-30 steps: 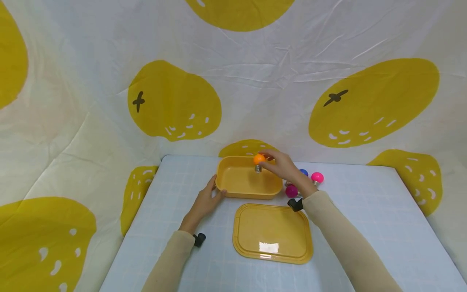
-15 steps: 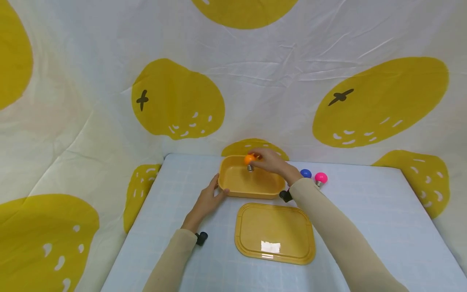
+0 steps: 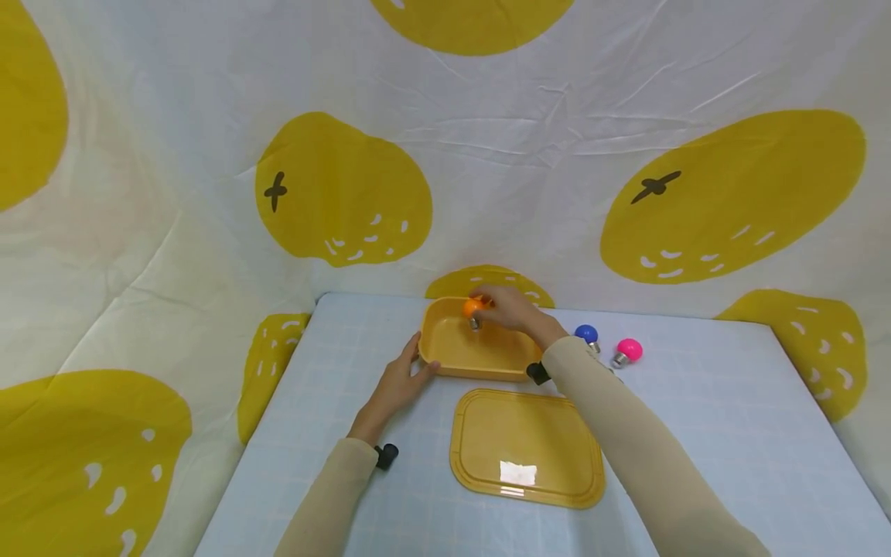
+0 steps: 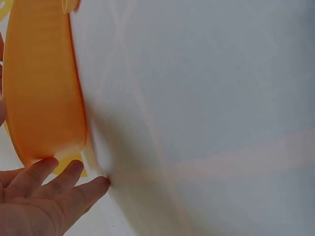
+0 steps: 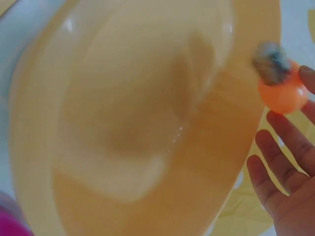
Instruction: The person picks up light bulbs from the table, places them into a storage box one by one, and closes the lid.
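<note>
Right hand (image 3: 506, 308) hangs over yellow box (image 3: 480, 374), far edge of worktop (image 3: 717, 433) | fingertips pinch orange bulb (image 3: 472, 308) | left hand (image 3: 395, 384) spread wide, touching box's left end

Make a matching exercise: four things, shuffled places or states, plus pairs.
Things
1. round orange bulb, metal base
2. glossy flat yellow lid
3. round pink bulb
4. left hand

Places or states
A. rightmost bulb in the head view
B. touching the left end of the deep yellow box
C. held by the right hand
D. flat on the pale table

Pairs: 1-C; 2-D; 3-A; 4-B
</note>
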Demonstrator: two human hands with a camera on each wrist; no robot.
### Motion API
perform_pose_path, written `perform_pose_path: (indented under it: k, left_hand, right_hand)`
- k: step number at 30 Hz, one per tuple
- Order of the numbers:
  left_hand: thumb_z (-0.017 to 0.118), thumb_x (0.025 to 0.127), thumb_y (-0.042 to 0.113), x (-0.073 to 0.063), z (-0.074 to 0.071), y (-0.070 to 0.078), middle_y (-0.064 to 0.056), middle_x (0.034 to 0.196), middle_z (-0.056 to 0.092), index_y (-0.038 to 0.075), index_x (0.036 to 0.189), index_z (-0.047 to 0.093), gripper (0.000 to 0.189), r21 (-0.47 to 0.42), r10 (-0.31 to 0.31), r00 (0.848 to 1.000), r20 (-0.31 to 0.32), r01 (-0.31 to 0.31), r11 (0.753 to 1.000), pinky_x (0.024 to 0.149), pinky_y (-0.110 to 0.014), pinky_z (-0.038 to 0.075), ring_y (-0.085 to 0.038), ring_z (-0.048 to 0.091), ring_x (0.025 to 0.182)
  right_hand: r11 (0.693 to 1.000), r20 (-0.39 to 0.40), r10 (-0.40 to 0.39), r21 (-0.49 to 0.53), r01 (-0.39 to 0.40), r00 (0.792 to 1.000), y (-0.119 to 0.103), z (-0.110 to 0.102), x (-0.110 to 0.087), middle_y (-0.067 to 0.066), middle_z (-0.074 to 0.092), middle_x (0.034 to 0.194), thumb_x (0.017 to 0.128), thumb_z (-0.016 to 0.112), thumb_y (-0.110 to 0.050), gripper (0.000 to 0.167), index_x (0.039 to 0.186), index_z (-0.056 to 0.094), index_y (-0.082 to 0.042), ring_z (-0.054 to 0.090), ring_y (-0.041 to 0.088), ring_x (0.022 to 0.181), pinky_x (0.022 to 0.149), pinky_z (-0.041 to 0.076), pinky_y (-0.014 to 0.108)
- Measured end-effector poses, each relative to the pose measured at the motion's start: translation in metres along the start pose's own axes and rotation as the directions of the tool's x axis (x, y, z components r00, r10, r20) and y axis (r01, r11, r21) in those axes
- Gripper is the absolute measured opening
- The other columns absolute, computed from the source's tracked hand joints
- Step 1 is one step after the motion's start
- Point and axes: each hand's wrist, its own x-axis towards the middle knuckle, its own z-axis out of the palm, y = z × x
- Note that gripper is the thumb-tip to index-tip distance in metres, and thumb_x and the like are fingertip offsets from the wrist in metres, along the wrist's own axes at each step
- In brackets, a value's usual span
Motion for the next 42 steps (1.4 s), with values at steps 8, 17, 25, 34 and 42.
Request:
perform_pose_path:
  k: [8, 17, 25, 34, 42]
  left_hand:
    - [0.064, 0.097, 0.046, 0.001, 0.003, 0.001, -0.017, 0.150, 0.046, 0.020, 0.161, 0.022, 0.080, -0.004, -0.020, 1.000, -0.004, 0.020, 1.000, 0.112, -0.059, 0.030, -0.036, 0.041, 0.139]
    - [0.063, 0.097, 0.048, 0.001, 0.004, 0.000, -0.015, 0.150, 0.047, 0.019, 0.161, 0.022, 0.082, -0.001, -0.021, 1.000, -0.003, 0.021, 1.000, 0.112, -0.059, 0.029, -0.036, 0.041, 0.139]
    - [0.062, 0.095, 0.055, -0.002, 0.003, -0.001, -0.015, 0.151, 0.046, 0.023, 0.161, 0.021, 0.084, 0.003, -0.043, 0.999, -0.011, 0.043, 0.999, 0.112, -0.061, 0.028, -0.037, 0.038, 0.141]
    - [0.060, 0.094, 0.059, -0.001, 0.003, -0.002, -0.015, 0.151, 0.046, 0.023, 0.161, 0.021, 0.085, -0.004, -0.035, 0.999, -0.002, 0.035, 0.999, 0.112, -0.060, 0.028, -0.037, 0.037, 0.141]
    - [0.062, 0.097, 0.049, 0.000, 0.003, -0.001, -0.018, 0.150, 0.046, 0.023, 0.161, 0.020, 0.081, -0.006, -0.043, 0.999, -0.002, 0.043, 0.999, 0.111, -0.062, 0.028, -0.039, 0.037, 0.141]
  right_hand:
    - [1.000, -0.008, 0.014, 0.021, -0.014, 1.000, -0.003, -0.005, -0.003, 0.020, 0.064, 0.124, 0.097, 0.068, -0.019, 0.044, 0.136, 0.058, -0.002, 0.060, 0.036, 0.113, 0.095, 0.049, 0.050]
    - [1.000, -0.048, -0.013, 0.012, 0.014, 0.999, -0.015, -0.022, -0.019, 0.019, 0.064, 0.126, 0.098, 0.067, -0.021, 0.043, 0.135, 0.059, -0.001, 0.061, 0.033, 0.111, 0.093, 0.051, 0.049]
    - [0.996, -0.110, -0.084, 0.014, 0.086, 0.990, -0.024, -0.037, -0.048, 0.019, 0.065, 0.125, 0.098, 0.068, -0.020, 0.040, 0.133, 0.061, -0.002, 0.063, 0.032, 0.108, 0.093, 0.050, 0.050]
    - [0.995, -0.195, -0.056, 0.075, 0.072, 0.979, -0.032, -0.048, -0.094, 0.011, 0.069, 0.119, 0.098, 0.068, -0.022, 0.041, 0.135, 0.061, -0.006, 0.063, 0.033, 0.106, 0.092, 0.050, 0.052]
    - [0.994, -0.312, -0.087, 0.037, 0.104, 0.946, -0.023, -0.050, -0.131, 0.014, 0.068, 0.120, 0.094, 0.072, -0.016, 0.042, 0.133, 0.061, -0.004, 0.065, 0.032, 0.102, 0.088, 0.052, 0.052]
